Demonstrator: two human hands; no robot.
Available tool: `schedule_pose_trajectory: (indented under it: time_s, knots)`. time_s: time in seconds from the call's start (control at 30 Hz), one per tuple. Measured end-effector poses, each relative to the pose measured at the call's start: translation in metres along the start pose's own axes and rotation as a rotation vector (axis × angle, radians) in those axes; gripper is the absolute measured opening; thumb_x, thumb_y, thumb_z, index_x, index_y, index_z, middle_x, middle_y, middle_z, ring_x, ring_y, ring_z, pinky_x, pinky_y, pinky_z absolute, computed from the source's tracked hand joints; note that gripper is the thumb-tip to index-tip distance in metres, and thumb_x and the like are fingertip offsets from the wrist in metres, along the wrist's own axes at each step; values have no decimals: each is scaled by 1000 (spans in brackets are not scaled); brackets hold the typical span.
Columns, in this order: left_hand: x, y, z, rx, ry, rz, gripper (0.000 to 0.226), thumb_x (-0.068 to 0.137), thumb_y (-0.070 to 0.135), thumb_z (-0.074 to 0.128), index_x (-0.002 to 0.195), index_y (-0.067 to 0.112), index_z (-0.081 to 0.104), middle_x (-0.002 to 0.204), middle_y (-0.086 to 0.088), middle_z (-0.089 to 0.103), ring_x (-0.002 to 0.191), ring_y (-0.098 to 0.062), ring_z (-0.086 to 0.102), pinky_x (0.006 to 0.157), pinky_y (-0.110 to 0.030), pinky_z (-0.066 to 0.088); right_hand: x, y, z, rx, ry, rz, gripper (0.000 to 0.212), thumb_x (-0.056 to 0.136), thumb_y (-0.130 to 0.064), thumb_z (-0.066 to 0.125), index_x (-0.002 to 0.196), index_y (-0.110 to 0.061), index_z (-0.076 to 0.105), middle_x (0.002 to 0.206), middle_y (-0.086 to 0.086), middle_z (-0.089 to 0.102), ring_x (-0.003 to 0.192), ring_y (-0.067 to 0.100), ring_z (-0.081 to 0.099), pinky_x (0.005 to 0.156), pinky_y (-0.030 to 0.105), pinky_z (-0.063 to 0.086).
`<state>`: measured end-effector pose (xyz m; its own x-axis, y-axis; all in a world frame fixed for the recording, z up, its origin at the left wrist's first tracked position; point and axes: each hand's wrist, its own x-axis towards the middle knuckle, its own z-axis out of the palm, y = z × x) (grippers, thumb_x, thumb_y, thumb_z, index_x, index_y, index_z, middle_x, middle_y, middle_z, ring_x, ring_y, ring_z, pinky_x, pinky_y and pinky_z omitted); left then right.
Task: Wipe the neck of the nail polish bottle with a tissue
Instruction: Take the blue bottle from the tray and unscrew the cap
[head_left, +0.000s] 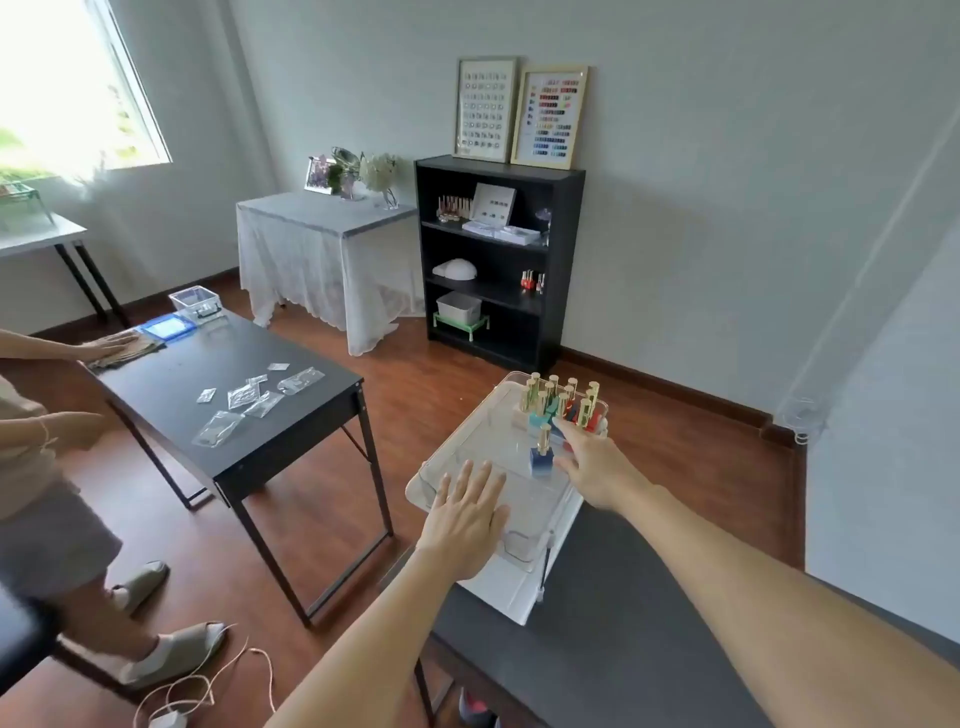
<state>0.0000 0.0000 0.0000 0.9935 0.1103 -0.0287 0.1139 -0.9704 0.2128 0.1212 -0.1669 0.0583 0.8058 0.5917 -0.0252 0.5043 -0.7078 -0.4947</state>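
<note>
Two bare hands reach out over a clear plastic tray (540, 525) that sits on a white box (511, 587) at the far end of our dark table (623, 649). Our left hand (467, 525) lies flat, palm down, fingers spread & straight, resting on the tray's near-left rim at approx 7 o'clock from the bottles; it grips nothing. Our right hand (597, 467) is stretched fwd with fingers loosely open, fingertips just beside a blue nail polish bottle (541, 454) w/ a gold cap, which stands upright alone inside the tray. We can't tell if the fingertips touch it; they aren't closed around it. At 12 o'clock from that bottle, a cluster of bottles (563, 402) w/ gold caps stands in the tray's far end, red & teal ones among them.

At approx 9 o'clock, well apart, a second black table (234, 395) holds small clear bags (249, 402) and a blue-rimmed box (167, 328). Another person stands beside it at the left edge, one hand (109, 345) pressing a cloth (130, 353) on its top. At approx 12 o'clock a black shelf (493, 260) stands against the wall.
</note>
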Motion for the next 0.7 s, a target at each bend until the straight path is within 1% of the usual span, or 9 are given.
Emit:
schedule_pose_trajectory:
  time_s: [0.07, 0.2, 0.3, 0.37, 0.47, 0.53, 0.6, 0.7]
  knots:
    - [1, -2, 0, 5, 25, 1, 55, 104, 44, 11, 156, 24, 7, 165, -2, -4, 151, -25, -12, 115, -40, -16, 6, -2, 1, 38, 52, -16, 55, 100, -17, 49, 151, -19, 28, 150, 12, 44, 130, 31, 50, 103, 42, 46]
    - [1, -2, 4, 21, 41, 13, 54, 104, 42, 13, 155, 23, 10, 165, -3, -3, 151, -26, -11, 119, -43, -11, 15, -1, 9, 44, 97, -29, 47, 99, -11, 49, 145, -20, 42, 148, 10, 46, 133, 31, 46, 103, 40, 47]
    - [2, -2, 4, 28, 42, 2, 55, 104, 42, 12, 156, 24, 10, 165, -3, -5, 151, -26, -12, 118, -42, -13, 21, -2, 12, 56, 144, -26, 41, 98, -9, 52, 138, -17, 53, 143, 10, 53, 130, 30, 50, 98, 35, 51]
    - [1, -1, 4, 32, 43, -4, 55, 104, 43, 12, 156, 25, 10, 165, -2, -6, 151, -26, -13, 117, -41, -15, 25, -4, 12, 66, 183, -28, 37, 97, -6, 53, 133, -13, 58, 138, 12, 58, 127, 31, 54, 96, 35, 52]
    - [1, -1, 4, 28, 40, -4, 55, 104, 43, 12, 156, 25, 9, 165, -1, -8, 150, -25, -14, 117, -41, -15, 29, -8, 14, 75, 227, -32, 32, 95, -2, 53, 125, -8, 64, 126, 16, 65, 117, 31, 60, 92, 35, 54]
    - [1, -2, 4, 21, 41, -4, 55, 104, 43, 12, 156, 25, 9, 165, -2, -8, 150, -25, -14, 118, -42, -13, 32, -10, 15, 94, 244, -13, 24, 94, -2, 55, 116, -4, 67, 115, 17, 68, 106, 30, 63, 85, 32, 54]
    - [1, -2, 5, 15, 42, -2, 55, 104, 43, 12, 156, 25, 10, 165, -2, -8, 150, -25, -15, 119, -42, -12, 35, -11, 16, 86, 251, 0, 17, 93, -2, 57, 106, -2, 67, 104, 16, 69, 93, 26, 63, 77, 30, 52]
    - [1, -3, 7, 7, 52, -2, 55, 104, 44, 11, 156, 27, 10, 165, -1, -10, 150, -24, -16, 118, -42, -14, 34, -13, 13, 45, 246, 2, 14, 93, -3, 58, 104, 0, 66, 99, 18, 70, 82, 20, 60, 70, 28, 49]
